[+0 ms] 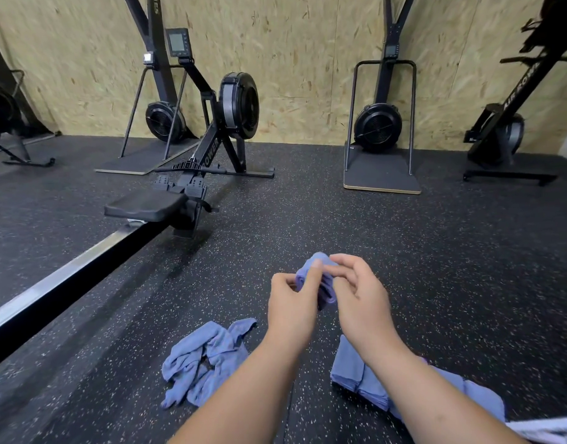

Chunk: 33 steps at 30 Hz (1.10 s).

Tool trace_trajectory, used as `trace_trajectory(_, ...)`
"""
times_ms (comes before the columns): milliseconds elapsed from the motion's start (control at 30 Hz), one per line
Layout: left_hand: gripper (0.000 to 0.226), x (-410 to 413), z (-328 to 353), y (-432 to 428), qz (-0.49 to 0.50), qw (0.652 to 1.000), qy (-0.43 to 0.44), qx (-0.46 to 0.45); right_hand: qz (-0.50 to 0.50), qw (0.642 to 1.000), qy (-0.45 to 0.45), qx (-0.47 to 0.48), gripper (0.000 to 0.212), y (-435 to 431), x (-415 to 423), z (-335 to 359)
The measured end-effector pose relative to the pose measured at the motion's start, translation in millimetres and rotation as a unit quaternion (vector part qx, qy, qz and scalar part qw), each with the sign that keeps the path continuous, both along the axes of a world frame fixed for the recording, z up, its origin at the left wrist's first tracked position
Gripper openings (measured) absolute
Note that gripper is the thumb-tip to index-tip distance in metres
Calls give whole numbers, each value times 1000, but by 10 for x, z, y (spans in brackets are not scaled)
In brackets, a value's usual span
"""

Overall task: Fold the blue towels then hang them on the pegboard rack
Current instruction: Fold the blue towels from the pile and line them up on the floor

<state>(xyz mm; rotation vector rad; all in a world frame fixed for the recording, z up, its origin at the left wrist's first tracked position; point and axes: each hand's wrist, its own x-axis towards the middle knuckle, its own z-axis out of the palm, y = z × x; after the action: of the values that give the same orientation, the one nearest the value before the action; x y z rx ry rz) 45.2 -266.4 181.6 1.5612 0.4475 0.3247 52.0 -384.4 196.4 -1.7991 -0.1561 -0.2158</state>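
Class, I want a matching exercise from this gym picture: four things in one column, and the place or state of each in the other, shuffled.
Things
1. raised towel
2. crumpled towels
3. folded towels
4. rower seat

Places or states
A. on the metal rail
B. stacked on the floor, at right
C. pinched by left hand and right hand
D. heaped loose on the floor

Pairs: 1-C, 2-D, 3-B, 4-A

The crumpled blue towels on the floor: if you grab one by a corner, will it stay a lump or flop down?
It would probably flop: the crumpled towels lie in soft, loose wrinkles with no stiff shape. Each is likely light, since the left hand and right hand bunch a similar towel with just their fingers.
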Motion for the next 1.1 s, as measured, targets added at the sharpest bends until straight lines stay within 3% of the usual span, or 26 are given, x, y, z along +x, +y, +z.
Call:
trace_trajectory(133,52,25,-28,72,34,999,1,-27,16,1000,-8,10,37,13,-24,55)
trace_trajectory(267,46,6,-6,58,2,991,-28,-127,-103,994,12,-41,17,-117,77,-8)
trace_trajectory(300,40,4,-21,42,-10,989,-35,-141,-119,991,34,-46,20,-164,93,-20)
trace_trajectory(433,22,-70,-31,-35,-100,980,-53,-166,-91,980,147,97,42,-279,48,0)
trace_trajectory(600,24,-154,-45,-147,-186,968,-37,-165,-72,952,168,244,56,-438,-133,62)
trace_trajectory(700,22,-189,-72,-204,-187,975,-7,-124,-91,945,193,246,59,-632,-269,67)
trace_trajectory(767,26,-213,-103,-219,-206,974,4,-88,-82,947,224,217,50,-802,-371,22)
trace_trajectory(867,24,-255,-110,-234,-254,965,-7,67,-25,955,268,123,38,-1039,-594,-98)
trace_trajectory(967,25,-269,-150,-241,-315,933,-23,175,-8,960,270,79,43,-1198,-788,-192)
trace_trajectory(1100,34,-304,-212,-243,-377,905,-35,193,8,965,256,51,66,-1385,-888,-296)
